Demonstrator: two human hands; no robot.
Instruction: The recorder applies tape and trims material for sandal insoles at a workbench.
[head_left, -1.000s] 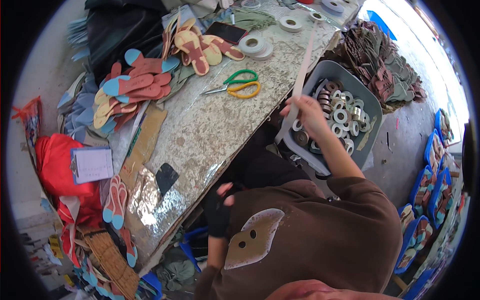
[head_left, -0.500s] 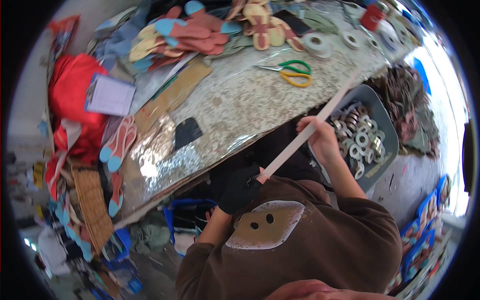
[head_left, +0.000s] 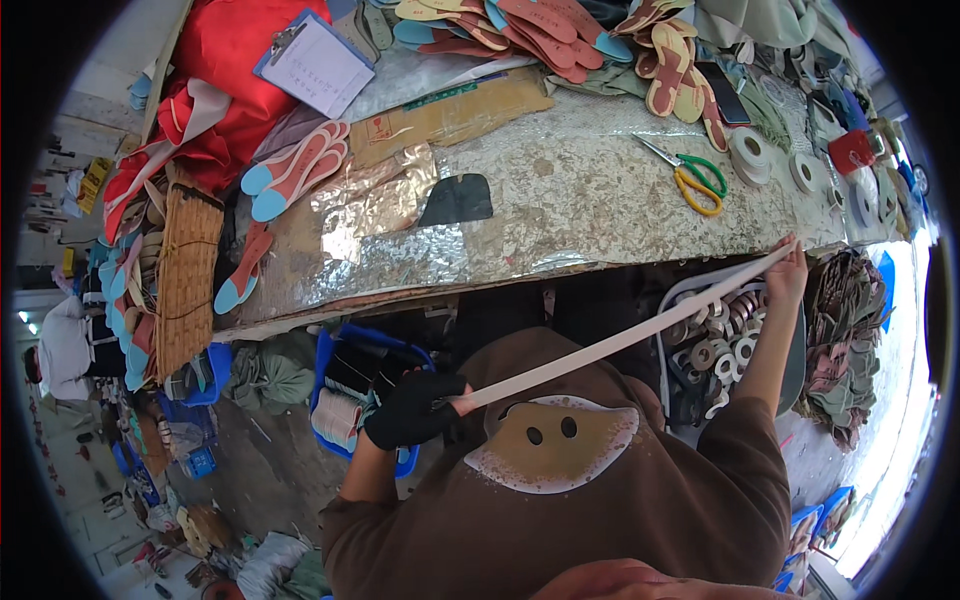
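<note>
- Our pale strip spans the view slantwise, from 6 o'clock up to nearly 3, in front of us and below the counter's edge.
- Half a second ago our right hand gripped it partway along; now it holds the far end, so we judge the length between our hands to be under control from both ends.
- The right hand's fingers are closed in a pinch on that end.
- Our left hand, black-gloved with bare fingertips, sits at 7 o'clock, fingers closed on the near end; the exact fingertip contact is too small to tell.
- Just past 3 o'clock, the grey tub holds rolls of tape, partly behind our right forearm.
- On the counter, we see scissors at 2 o'clock, insoles near 12 and a clipboard at 11.
</note>
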